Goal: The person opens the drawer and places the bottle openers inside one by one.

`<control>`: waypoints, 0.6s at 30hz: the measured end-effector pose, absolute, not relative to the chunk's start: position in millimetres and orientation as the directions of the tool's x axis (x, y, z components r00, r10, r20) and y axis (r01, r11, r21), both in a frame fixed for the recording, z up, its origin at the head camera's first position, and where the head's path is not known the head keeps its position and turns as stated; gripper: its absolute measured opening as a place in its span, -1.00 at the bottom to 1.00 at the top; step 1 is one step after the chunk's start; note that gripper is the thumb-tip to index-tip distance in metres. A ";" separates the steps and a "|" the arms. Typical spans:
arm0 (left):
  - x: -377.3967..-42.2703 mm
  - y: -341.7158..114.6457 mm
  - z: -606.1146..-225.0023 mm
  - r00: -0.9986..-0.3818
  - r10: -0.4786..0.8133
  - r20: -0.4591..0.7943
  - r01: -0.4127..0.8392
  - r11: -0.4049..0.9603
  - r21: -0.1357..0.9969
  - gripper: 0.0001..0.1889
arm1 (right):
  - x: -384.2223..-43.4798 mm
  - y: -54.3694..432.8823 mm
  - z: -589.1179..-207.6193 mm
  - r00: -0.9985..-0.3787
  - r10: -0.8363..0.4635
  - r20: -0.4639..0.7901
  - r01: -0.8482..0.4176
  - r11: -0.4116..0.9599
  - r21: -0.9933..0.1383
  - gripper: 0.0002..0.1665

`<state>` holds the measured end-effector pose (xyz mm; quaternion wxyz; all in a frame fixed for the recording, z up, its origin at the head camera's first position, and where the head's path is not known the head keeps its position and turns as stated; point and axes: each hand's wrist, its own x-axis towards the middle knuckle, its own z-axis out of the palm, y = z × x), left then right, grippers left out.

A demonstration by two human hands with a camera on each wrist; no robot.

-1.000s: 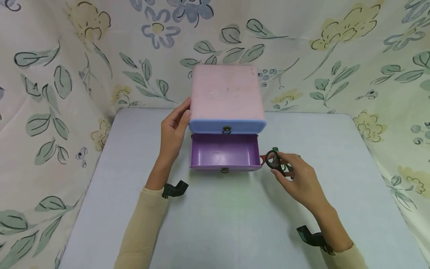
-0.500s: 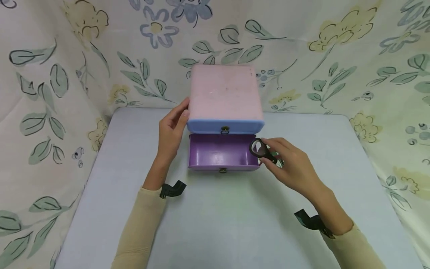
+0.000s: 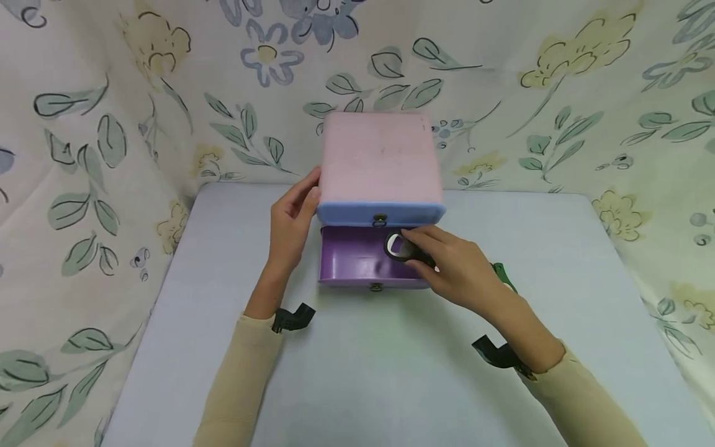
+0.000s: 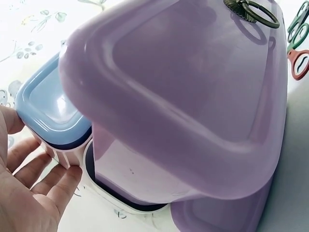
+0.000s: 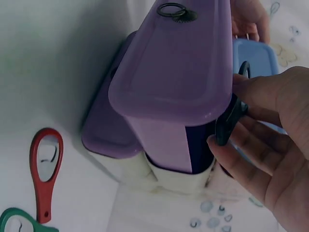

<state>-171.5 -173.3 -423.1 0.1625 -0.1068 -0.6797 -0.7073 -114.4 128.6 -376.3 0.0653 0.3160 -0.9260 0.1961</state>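
Observation:
A pink drawer unit (image 3: 380,158) with a blue top drawer (image 3: 352,215) stands at the back of the table. Its purple middle drawer (image 3: 346,284) is pulled out. My left hand (image 3: 287,233) rests its fingers along the unit's left side, with the thumb near the blue drawer's corner in the left wrist view. Between thumb and fingers, my right hand (image 3: 455,267) pinches a black bottle opener (image 3: 414,251) over the purple drawer's right half. The opener's ring end points left, and a greyish metal part shows inside the ring.
Right of the unit lie a red bottle opener (image 5: 42,193) and a green one (image 5: 17,211), partly hidden by the right forearm in the head view. Another purple drawer (image 5: 104,133) sits shut below the pulled-out one. A floral curtain (image 3: 491,37) hangs behind the table.
My right hand has carried the black bottle opener leftward from beside the purple drawer to over its inside. My left hand has stayed at the unit's side.

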 end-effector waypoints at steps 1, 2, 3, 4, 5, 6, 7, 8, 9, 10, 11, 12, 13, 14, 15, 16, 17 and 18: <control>-171.3 -173.6 -423.1 -0.924 -0.085 0.372 0.375 -0.023 0.927 -0.58 | -115.0 125.6 -376.2 -0.792 -0.562 0.239 -0.611 0.722 -0.326 -0.41; -171.5 -174.1 -423.4 -0.924 -0.085 0.374 0.377 -0.023 0.926 -0.58 | -115.8 122.5 -375.9 -0.792 -0.565 0.232 -0.611 0.720 -0.330 -0.40; -171.9 -174.6 -423.5 -0.923 -0.085 0.375 0.378 -0.020 0.925 -0.58 | -116.7 119.4 -375.5 -0.792 -0.567 0.227 -0.610 0.718 -0.334 -0.40; -172.2 -175.1 -423.5 -0.922 -0.085 0.378 0.381 -0.016 0.925 -0.58 | -117.6 116.0 -375.1 -0.790 -0.570 0.224 -0.612 0.716 -0.336 -0.40; -172.5 -175.7 -423.4 -0.921 -0.085 0.380 0.383 -0.019 0.924 -0.58 | -118.5 112.6 -374.5 -0.789 -0.574 0.221 -0.614 0.714 -0.336 -0.39; -172.7 -176.2 -423.5 -0.921 -0.085 0.381 0.384 -0.019 0.923 -0.58 | -119.3 109.2 -374.4 -0.786 -0.579 0.216 -0.617 0.712 -0.336 -0.39; -172.5 -176.7 -423.4 -0.920 -0.084 0.382 0.385 -0.024 0.923 -0.58 | -119.9 106.2 -374.5 -0.783 -0.585 0.212 -0.620 0.708 -0.338 -0.39; -172.2 -177.1 -423.5 -0.921 -0.083 0.381 0.384 -0.028 0.923 -0.58 | -120.4 103.3 -374.8 -0.780 -0.591 0.205 -0.623 0.705 -0.339 -0.38; -171.4 -177.4 -423.5 -0.922 -0.082 0.378 0.381 -0.030 0.924 -0.58 | -120.7 100.8 -375.4 -0.777 -0.596 0.202 -0.626 0.702 -0.340 -0.39; -170.4 -177.7 -423.4 -0.924 -0.081 0.375 0.378 -0.032 0.925 -0.58 | -120.8 98.6 -376.2 -0.774 -0.601 0.200 -0.630 0.698 -0.341 -0.39; -169.4 -177.8 -423.3 -0.925 -0.081 0.371 0.375 -0.036 0.926 -0.58 | -120.9 97.0 -377.2 -0.771 -0.605 0.199 -0.633 0.694 -0.342 -0.39; -168.6 -177.7 -423.3 -0.926 -0.081 0.369 0.372 -0.036 0.927 -0.58 | -120.9 95.8 -378.4 -0.768 -0.609 0.199 -0.636 0.690 -0.345 -0.39; -168.0 -177.6 -423.3 -0.927 -0.082 0.366 0.370 -0.037 0.928 -0.58 | -120.9 95.1 -379.6 -0.766 -0.611 0.202 -0.639 0.686 -0.347 -0.40; -167.7 -177.4 -423.2 -0.928 -0.083 0.364 0.368 -0.033 0.929 -0.58 | -120.9 94.9 -380.5 -0.765 -0.611 0.205 -0.640 0.683 -0.351 -0.39; -167.9 -177.0 -423.4 -0.927 -0.083 0.365 0.368 -0.029 0.929 -0.58 | -120.7 95.3 -381.4 -0.766 -0.607 0.209 -0.638 0.683 -0.356 -0.39; -168.3 -176.4 -423.5 -0.927 -0.082 0.366 0.369 -0.026 0.929 -0.58 | -120.4 96.5 -382.3 -0.770 -0.600 0.214 -0.634 0.683 -0.363 -0.39; -168.9 -175.8 -423.7 -0.927 -0.080 0.367 0.370 -0.024 0.929 -0.58 | -119.7 98.2 -383.0 -0.776 -0.591 0.219 -0.626 0.684 -0.373 -0.39; -169.6 -175.2 -424.1 -0.926 -0.078 0.369 0.372 -0.021 0.928 -0.58 | -118.8 100.7 -383.7 -0.782 -0.582 0.224 -0.620 0.685 -0.383 -0.39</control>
